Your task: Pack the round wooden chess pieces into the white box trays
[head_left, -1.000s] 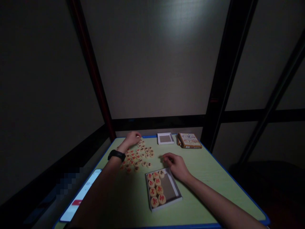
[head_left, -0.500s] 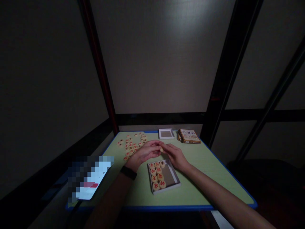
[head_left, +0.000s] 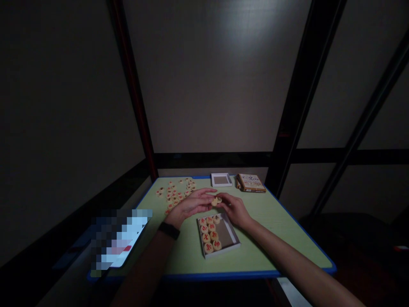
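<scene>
Above the far edge of a shallow white box, my two hands meet around a couple of round Chinese chess pieces. My left hand holds a piece at its thumb and fingertips, its other fingers stretched out. From the other side, my right hand pinches a piece marked in black. Inside the box, pieces with mostly red characters sit in two columns along the left, with a black-marked piece at the top of a third. Bare grey bottom shows on the right.
Loose chess pieces lie scattered at the back left of the green table. A second white tray and a printed box stand at the back. At the left edge lies a lit, partly pixelated screen.
My hands have drawn slightly apart at the fingertips, and two pieces now show between them where one showed before. The view has shifted a little.
</scene>
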Demonstrator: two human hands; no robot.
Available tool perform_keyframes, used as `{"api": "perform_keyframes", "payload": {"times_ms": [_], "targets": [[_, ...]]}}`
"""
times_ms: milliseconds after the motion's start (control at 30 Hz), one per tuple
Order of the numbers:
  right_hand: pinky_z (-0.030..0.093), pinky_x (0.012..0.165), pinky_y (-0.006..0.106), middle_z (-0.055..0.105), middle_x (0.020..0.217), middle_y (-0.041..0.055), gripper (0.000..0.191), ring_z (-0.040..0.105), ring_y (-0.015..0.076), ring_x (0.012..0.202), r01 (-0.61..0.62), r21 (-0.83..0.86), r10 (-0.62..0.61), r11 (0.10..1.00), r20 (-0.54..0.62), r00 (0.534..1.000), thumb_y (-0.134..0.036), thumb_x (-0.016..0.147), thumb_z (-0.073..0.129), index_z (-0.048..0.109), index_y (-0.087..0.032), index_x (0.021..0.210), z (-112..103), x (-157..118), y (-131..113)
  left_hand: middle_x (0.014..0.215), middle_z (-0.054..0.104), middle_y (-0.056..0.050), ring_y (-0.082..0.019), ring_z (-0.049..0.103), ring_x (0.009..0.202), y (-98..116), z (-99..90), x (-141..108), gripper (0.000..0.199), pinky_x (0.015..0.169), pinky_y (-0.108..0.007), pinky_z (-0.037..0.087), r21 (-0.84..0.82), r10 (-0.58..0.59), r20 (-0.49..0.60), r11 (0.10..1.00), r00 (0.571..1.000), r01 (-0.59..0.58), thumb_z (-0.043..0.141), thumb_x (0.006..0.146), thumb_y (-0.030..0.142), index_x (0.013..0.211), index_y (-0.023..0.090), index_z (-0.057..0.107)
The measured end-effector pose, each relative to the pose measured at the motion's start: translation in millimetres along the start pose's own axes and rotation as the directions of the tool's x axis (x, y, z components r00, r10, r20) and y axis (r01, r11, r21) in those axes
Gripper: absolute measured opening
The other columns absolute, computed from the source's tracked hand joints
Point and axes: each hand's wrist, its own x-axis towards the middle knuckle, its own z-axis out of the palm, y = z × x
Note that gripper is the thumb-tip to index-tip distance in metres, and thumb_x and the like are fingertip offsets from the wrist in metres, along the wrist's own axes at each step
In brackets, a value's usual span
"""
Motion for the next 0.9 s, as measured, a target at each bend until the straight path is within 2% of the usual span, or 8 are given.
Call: {"api": "perform_keyframes", "payload": {"times_ms": [100,200,300,433,533,633,767,900], "targets": [[0.053,0.080,0.032,0.075,0.099,0.0062,0.021,0.069,0.0194,0.086,-0.021,0.001,0.021,1.000,0.001,1.000,-0.022,0.089,0.062,0.067,-0.021,0.109,-4,2,-1,0.101,0.072,-0.008,-0.016,0.067,0.089,0,-0.8,1,0.047,0.084,-0.027,0.050,-0.019,0.037,-0.031,0.999,0.999,-0.038,0.085,0.068,0.020,0.112,0.019,0.069],[0.051,0.079,0.033,0.073,0.095,0.0072,0.017,0.066,0.0206,0.086,-0.015,-0.017,0.016,1.000,0.019,1.000,-0.025,0.083,0.069,0.070,-0.020,0.100,-14,6,0,0.094,0.072,-0.007,-0.012,0.065,0.079,-1,-2.2,5,0.041,0.074,-0.022,0.049,-0.045,0.085,-0.089,0.995,0.992,-0.090,0.084,0.069,0.020,0.107,0.016,0.070],[0.050,0.076,0.031,0.071,0.090,0.0068,0.017,0.064,0.0207,0.085,-0.038,-0.013,0.040,0.999,0.135,0.990,-0.023,0.073,0.077,0.073,-0.018,0.090,-28,10,-1,0.085,0.070,-0.005,-0.010,0.063,0.070,-3,-3.6,10,0.034,0.065,-0.019,0.047,-0.045,0.101,-0.135,0.993,0.986,-0.108,0.083,0.072,0.023,0.102,0.014,0.069],[0.048,0.069,0.026,0.074,0.087,0.0051,0.021,0.064,0.0177,0.076,-0.109,-0.003,0.104,0.994,0.346,0.932,-0.016,0.072,0.072,0.076,-0.016,0.093,-39,11,-8,0.078,0.068,-0.004,-0.011,0.065,0.068,-9,-4.8,15,0.028,0.059,-0.019,0.045,0.000,0.076,-0.166,0.997,0.983,-0.077,0.082,0.074,0.029,0.092,0.013,0.068],[0.046,0.067,0.025,0.075,0.084,0.0050,0.023,0.064,0.0166,0.071,-0.122,-0.093,0.149,0.988,0.395,0.907,-0.013,0.073,0.069,0.077,-0.015,0.094,-40,9,-15,0.071,0.065,-0.002,-0.008,0.060,0.058,-15,-4.8,18,0.029,0.050,-0.016,0.038,0.068,0.103,-0.195,0.993,0.975,-0.091,0.084,0.072,0.032,0.085,0.013,0.067],[0.046,0.070,0.026,0.074,0.084,0.0059,0.020,0.064,0.0181,0.075,-0.054,-0.202,0.133,0.978,0.402,0.906,-0.014,0.070,0.074,0.077,-0.015,0.090,-39,8,-21,0.067,0.064,0.000,-0.006,0.057,0.052,-17,-3.4,20,0.030,0.045,-0.015,0.033,0.136,0.137,-0.203,0.985,0.969,-0.110,0.084,0.070,0.034,0.082,0.012,0.068],[0.046,0.075,0.027,0.071,0.086,0.0070,0.023,0.065,0.0204,0.083,0.061,-0.289,0.072,0.955,0.428,0.901,-0.018,0.064,0.084,0.077,-0.016,0.086,-39,6,-27,0.070,0.066,-0.002,-0.009,0.064,0.059,-18,-0.6,20,0.029,0.053,-0.017,0.042,0.111,0.123,-0.181,0.988,0.976,-0.104,0.086,0.069,0.031,0.079,0.011,0.069],[0.043,0.069,0.025,0.068,0.079,0.0044,0.018,0.061,0.0174,0.075,0.098,-0.358,0.091,0.929,0.476,0.875,-0.016,0.066,0.083,0.076,-0.016,0.082,-37,5,-30,0.080,0.070,-0.005,-0.013,0.069,0.068,-19,-0.3,20,0.027,0.073,-0.026,0.053,0.060,0.097,-0.169,0.994,0.981,-0.088,0.087,0.069,0.028,0.083,0.011,0.071]]}}
